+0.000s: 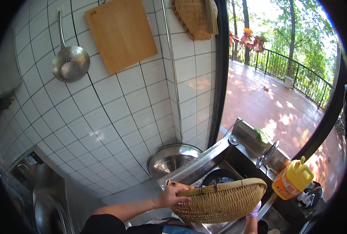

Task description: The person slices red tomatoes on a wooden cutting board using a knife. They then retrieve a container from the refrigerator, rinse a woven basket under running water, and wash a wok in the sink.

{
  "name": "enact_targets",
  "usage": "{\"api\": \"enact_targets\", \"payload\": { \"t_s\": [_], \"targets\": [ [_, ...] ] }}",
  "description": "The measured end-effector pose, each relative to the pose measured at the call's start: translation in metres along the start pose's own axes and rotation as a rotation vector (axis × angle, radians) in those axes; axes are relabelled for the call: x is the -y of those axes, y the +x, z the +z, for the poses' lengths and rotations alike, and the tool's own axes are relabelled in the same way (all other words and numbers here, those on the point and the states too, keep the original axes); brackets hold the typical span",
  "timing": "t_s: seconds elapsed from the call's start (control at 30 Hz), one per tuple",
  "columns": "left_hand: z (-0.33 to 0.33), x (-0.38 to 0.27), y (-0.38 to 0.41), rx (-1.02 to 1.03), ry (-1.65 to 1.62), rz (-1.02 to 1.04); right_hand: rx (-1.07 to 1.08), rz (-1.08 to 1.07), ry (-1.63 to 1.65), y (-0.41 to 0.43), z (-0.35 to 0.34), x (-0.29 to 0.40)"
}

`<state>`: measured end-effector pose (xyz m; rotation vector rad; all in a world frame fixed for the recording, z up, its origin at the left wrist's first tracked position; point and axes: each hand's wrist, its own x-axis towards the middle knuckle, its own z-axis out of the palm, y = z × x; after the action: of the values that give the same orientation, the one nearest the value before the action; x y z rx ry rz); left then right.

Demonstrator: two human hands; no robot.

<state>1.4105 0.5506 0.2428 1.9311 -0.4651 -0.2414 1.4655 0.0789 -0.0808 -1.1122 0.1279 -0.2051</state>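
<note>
A large woven bamboo basket [220, 203] is tilted on its side in front of me, over the near part of a stainless steel sink [188, 172]. My left hand [173, 196] grips its rim at the left, thumb below and fingers over the edge. At the basket's lower right, my right hand [254, 210], in a pale purple glove, is against its outer side, its fingers mostly hidden behind the weave. Beyond the rim, a dark round pan [220, 176] lies in the sink basin. What the basket holds cannot be seen.
A metal faucet [268, 154] and a yellow plastic jug [293, 179] stand along the sink's right side. A big steel bowl [173, 159] is by the tiled wall. A perforated ladle [71, 63] and a wooden cutting board [122, 35] hang above. A steel basin [49, 215] is lower left.
</note>
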Motion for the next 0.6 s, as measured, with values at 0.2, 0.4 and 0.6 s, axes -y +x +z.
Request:
{"api": "enact_targets", "payload": {
  "t_s": [0.2,0.4,0.6],
  "targets": [
    [-0.005,-0.041,0.030,-0.001,0.174,0.641,-0.120,-0.135,-0.105,-0.012,0.023,0.080],
    [0.006,0.037,0.044,-0.200,-0.317,-0.169,0.006,-0.164,-0.421,-0.009,0.096,0.113],
    [-0.017,0.011,0.057,-0.205,-0.195,0.046,-0.127,-0.214,-0.285,0.006,0.101,0.132]
  ]
}}
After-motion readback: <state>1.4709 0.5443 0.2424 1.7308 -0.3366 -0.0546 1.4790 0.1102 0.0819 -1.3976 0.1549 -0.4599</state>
